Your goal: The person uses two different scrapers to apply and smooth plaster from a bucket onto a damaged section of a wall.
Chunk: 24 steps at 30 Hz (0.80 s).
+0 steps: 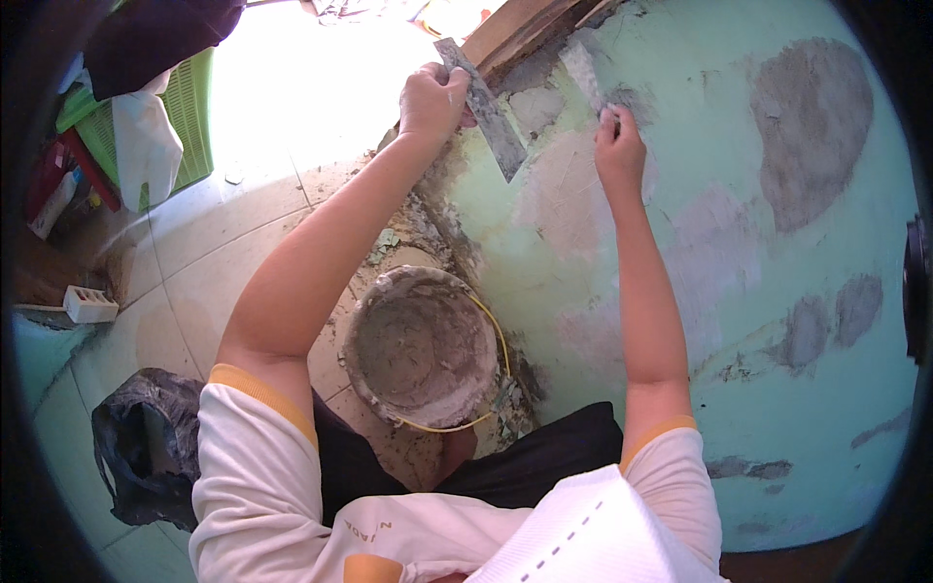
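Head view: at the far left, a bright green perforated plastic basket [190, 117] stands on the floor, with black cloth [160, 39] above it and a white, soft-looking item [146, 141] in front; what lies deeper inside is hidden. Below it, a white rectangular power strip [90, 304] sits near the wall edge. Lower down, a crumpled black plastic bag [180, 408] rests on pale floor tiles [204, 282], its mouth partly open, its contents too dark to tell. Next comes a round, paste-crusted bucket [355, 335] with a thin yellow handle [504, 340] lowered around its right side; grey paste coats its inner wall and bottom. Beyond the bucket, the left hand [432, 107] is curled closed on the upper part of a flat, grey-smeared rectangular blade [496, 121], which slants down and right from the fingers. Furthest right, the right hand [620, 146] is closed around the lower end of a narrow, pale-bladed putty knife [583, 76]; its blade extends up and left from the fingertips, over a patched, light green wall [583, 389]. Whether it touches the wall is unclear.
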Available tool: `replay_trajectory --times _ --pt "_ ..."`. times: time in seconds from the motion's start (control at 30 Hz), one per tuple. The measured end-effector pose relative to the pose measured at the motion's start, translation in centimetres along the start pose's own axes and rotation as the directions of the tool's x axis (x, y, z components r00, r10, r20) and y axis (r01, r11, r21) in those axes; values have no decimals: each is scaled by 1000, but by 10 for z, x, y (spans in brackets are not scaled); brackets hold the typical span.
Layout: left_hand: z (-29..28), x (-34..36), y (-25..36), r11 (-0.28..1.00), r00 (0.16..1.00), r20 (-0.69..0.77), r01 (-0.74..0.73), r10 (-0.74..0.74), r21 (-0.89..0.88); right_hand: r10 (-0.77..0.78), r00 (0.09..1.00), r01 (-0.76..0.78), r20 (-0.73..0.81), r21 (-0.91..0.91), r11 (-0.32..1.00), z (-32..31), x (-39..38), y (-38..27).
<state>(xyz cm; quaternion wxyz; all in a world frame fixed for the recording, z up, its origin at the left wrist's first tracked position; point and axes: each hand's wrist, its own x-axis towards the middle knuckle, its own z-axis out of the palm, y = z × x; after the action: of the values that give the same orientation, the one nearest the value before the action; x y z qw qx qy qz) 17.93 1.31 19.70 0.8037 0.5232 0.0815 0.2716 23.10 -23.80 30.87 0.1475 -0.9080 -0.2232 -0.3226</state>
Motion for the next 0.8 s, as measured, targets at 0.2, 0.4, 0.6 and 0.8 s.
replay_trajectory --times 0.2,0.4,0.6,0.8 --pt "-1 4 -7 1000 1000 14 -16 16 17 52 997 -62 -63 -159 985 -7 7 9" --pt "-6 6 -6 998 999 -13 -34 35 47 124 992 -123 19 -52 991 -36 -17 -2" --pt "3 2 1 1000 1000 -13 0 0 2 -39 999 36 -32 -69 997 -3 21 -9" --pt "-8 6 -4 1000 1000 -23 -13 13 12 136 990 -139 -33 -151 979 -24 -7 -5"
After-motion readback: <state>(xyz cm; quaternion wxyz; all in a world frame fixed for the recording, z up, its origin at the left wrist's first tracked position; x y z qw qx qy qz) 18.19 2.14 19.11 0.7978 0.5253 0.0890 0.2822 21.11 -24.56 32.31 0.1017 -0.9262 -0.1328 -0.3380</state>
